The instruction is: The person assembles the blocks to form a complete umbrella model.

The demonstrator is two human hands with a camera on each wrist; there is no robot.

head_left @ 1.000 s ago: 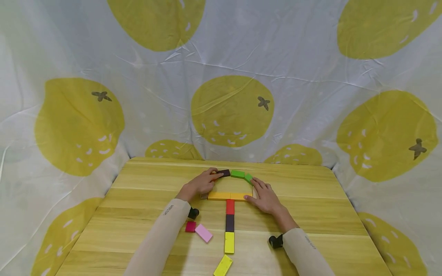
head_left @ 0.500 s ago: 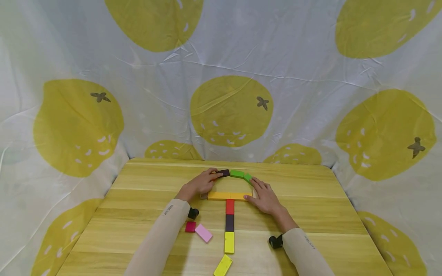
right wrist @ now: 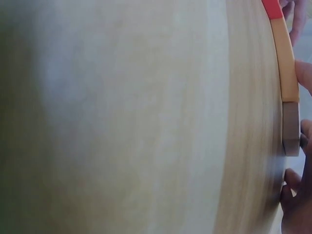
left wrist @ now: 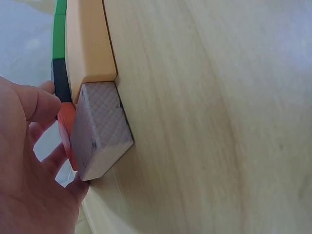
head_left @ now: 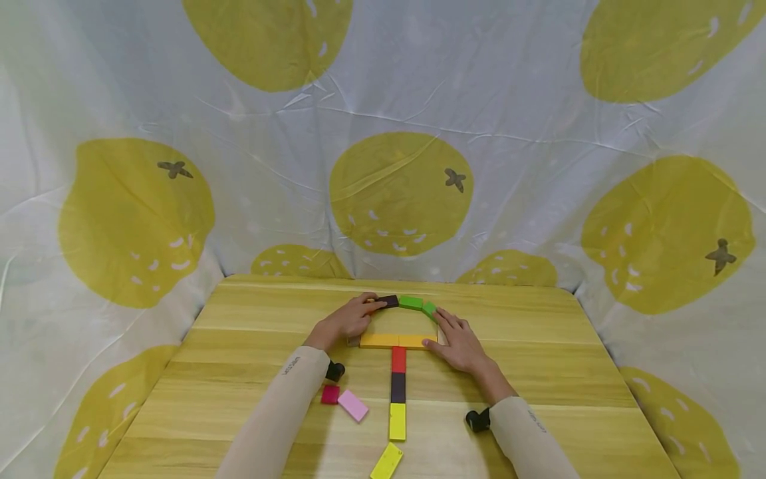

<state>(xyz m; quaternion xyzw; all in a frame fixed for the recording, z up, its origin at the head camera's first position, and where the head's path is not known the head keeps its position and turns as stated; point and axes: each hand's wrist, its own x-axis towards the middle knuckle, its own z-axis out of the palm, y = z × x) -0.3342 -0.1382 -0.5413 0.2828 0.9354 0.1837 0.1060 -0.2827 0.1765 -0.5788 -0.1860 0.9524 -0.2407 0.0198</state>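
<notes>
Small rectangular wooden blocks form an arch over a bar of two yellow-orange blocks (head_left: 380,341). My left hand (head_left: 349,318) is at the arch's left side, its thumb and fingers about an orange-red block (left wrist: 67,117) that the hand mostly covers in the head view. The thumb reaches the adjoining black block (head_left: 389,301). Near its lower fingers stands a brown block (left wrist: 103,117) with a cross-hatched face. My right hand (head_left: 463,342) lies along the arch's right side, fingers extended to a small green block (head_left: 429,309); its thumb touches the bar's right end. A longer green block (head_left: 411,303) tops the arch.
Below the bar runs a column of a red block (head_left: 398,358), a dark block (head_left: 397,388) and a yellow block (head_left: 397,422). Another yellow block (head_left: 386,460) lies askew nearer. Pink (head_left: 354,405) and crimson (head_left: 330,394) blocks lie by the left forearm. A lemon-print curtain (head_left: 287,193) surrounds the table.
</notes>
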